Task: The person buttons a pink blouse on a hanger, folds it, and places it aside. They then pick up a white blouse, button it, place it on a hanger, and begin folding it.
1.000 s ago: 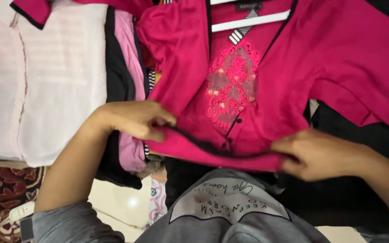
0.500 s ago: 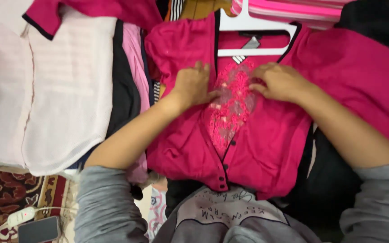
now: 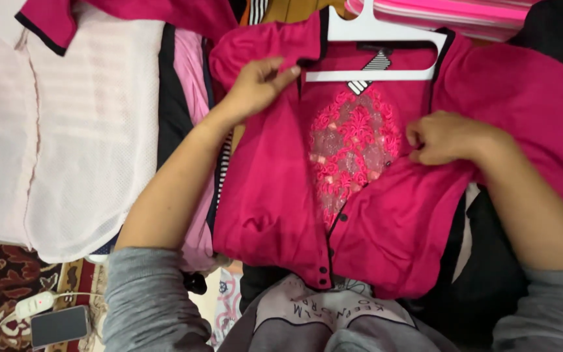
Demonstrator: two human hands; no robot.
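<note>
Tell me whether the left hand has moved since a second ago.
Yes. The left hand has moved up the pink top, from its folded lower edge to the shoulder beside the white hanger.

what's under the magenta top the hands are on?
Under the magenta top, a pink garment and a black one stick out at its left edge, dark fabric at its lower right. Whatever lies beneath its middle is covered.

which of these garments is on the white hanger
The bright pink top with the embroidered lace panel, lying under both hands. The white hanger sits in its neckline. The pale white garment at the left lies flat with no hanger showing.
</note>
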